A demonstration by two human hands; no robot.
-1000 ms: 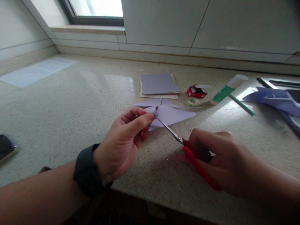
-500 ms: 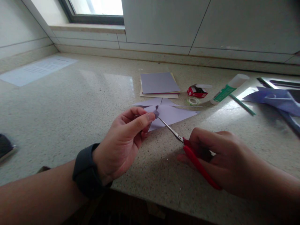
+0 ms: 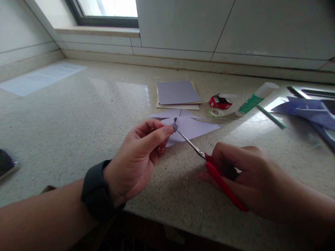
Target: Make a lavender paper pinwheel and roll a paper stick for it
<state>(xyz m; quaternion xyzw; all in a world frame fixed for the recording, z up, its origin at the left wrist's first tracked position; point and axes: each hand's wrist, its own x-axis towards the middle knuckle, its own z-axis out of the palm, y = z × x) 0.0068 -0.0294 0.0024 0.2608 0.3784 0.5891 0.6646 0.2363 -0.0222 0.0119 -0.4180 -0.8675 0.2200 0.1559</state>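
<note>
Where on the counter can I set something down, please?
Widest is the counter's left part, between dark object, printed sheet, left hand and paper stack. A smaller patch lies between left and right hand, beside the scissors. Crowded: right of the stack, with red box, tape roll and glue stick.

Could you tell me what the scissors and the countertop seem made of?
Scissors: the blades look like smooth metal, silvery and shiny; the red handles are probably plastic, evenly coloured. Countertop: perhaps polished stone, real or artificial, being speckled and reflecting light.
</note>
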